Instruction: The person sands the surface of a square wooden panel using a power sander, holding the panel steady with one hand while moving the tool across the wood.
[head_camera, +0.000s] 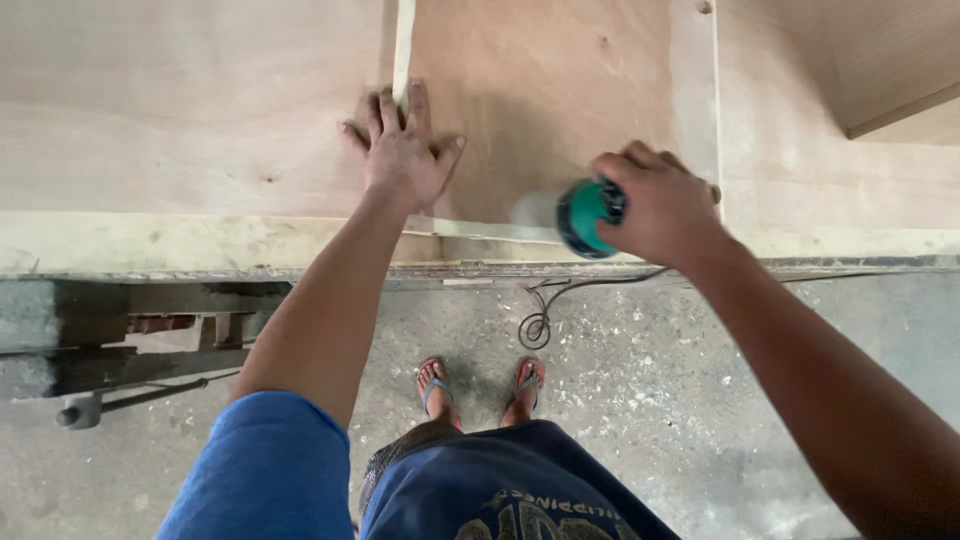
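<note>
Green power tool (583, 215), looks like a small sander or grinder, sits at the near edge of the plywood sheet (200, 110), right of centre; its working end is blurred, so probably running. Right hand (662, 205) has a full closed grip around the tool body. Left hand (402, 150) is flat on the sheet, fingers spread, holding nothing, fingertips touching a thin light wood strip (403, 45) that runs toward the far edge.

To do this pass well, my read:
- Keep the tool flat to the edge; tipping would likely gouge the ply.
- Left palm stays pressing down to damp vibration, but well apart from the blurred end.
- Power cord (560, 295) hangs off the near edge and coils over the concrete floor (640, 400), near the feet in sandals (480, 385). Snag risk; keep it behind the tool's travel.
- Open footwear, debris on floor: mind footing.

Lighter vertical board (695, 90) stands just beyond the right hand.
</note>
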